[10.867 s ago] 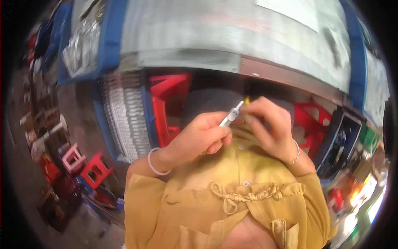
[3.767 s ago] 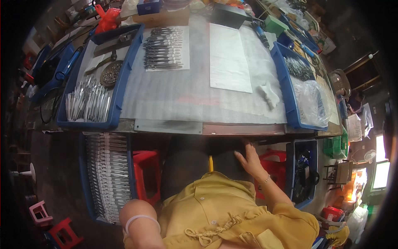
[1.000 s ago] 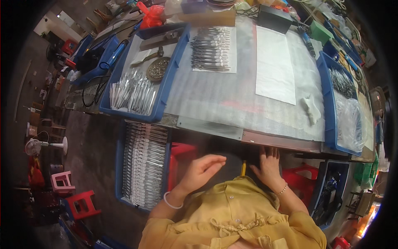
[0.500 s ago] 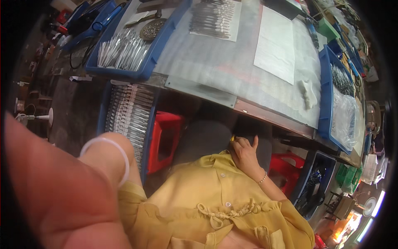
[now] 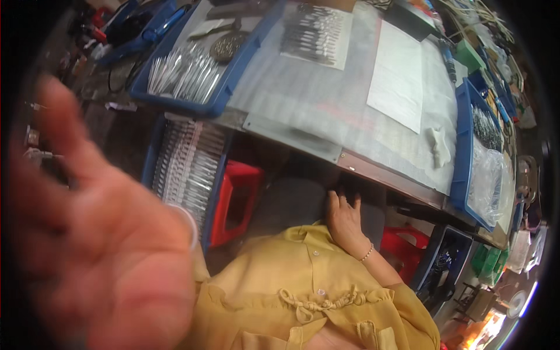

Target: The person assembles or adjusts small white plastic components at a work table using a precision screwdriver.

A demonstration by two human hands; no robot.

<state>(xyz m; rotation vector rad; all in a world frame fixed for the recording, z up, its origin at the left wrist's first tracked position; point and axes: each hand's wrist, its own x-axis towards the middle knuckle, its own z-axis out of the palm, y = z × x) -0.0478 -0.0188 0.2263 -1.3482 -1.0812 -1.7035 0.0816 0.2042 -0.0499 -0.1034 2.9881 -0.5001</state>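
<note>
Silvery tools (image 5: 189, 154) in rows lie beyond my raised left hand (image 5: 116, 233), splayed and empty; a careless swing could scatter them. My right hand (image 5: 345, 224) rests on my dark trousers (image 5: 297, 201), its grip unclear.

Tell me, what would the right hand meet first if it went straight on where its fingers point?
In the picture, the right hand points toward the brownish table edge, likely the first thing met. Depth is unclear: the hand is over the dark-clothed lap, so it might slip underneath the edge.
</note>
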